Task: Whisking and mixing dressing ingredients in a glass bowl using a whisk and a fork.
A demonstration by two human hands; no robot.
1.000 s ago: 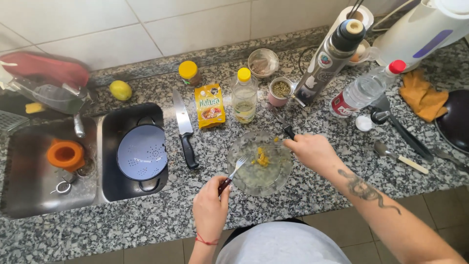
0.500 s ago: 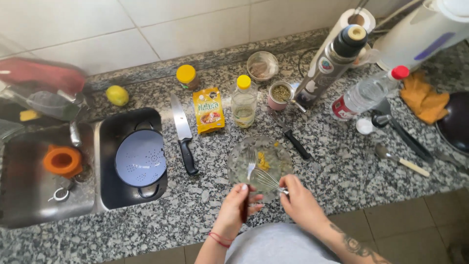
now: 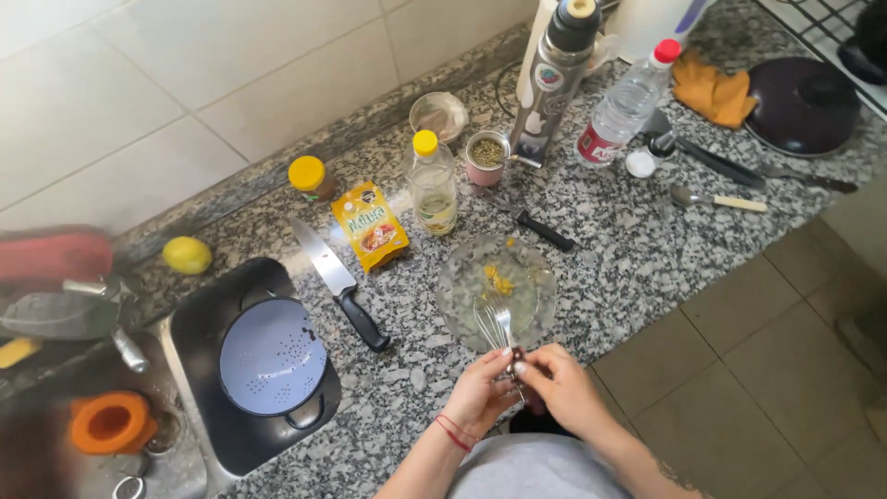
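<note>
Here we have both hands closed together on the handle of a small wire whisk (image 3: 497, 325), at the near edge of the granite counter (image 3: 637, 249). Our left hand (image 3: 480, 393) and right hand (image 3: 557, 386) meet fingertip to fingertip, pinching the handle between them. The whisk's long axis runs near to far, handle toward us, and its wire head points away and slightly left, down into the clear glass bowl (image 3: 496, 291). A bit of yellow food lies in the bowl, just beyond the wires.

The bowl sits close to the counter's near edge, with only a narrow strip of stone between its rim and the drop to the tiled floor. To its left, bare counter lies between it and the black-handled kitchen knife (image 3: 337, 282), which lies diagonally. Farther left, a pale blue colander (image 3: 273, 356) rests in a dark pan. Beyond the bowl stand an oil bottle (image 3: 432, 182) and a yellow packet (image 3: 370, 225). A dark tool (image 3: 527, 219) lies just past the far rim. To the right the counter is open.
</note>
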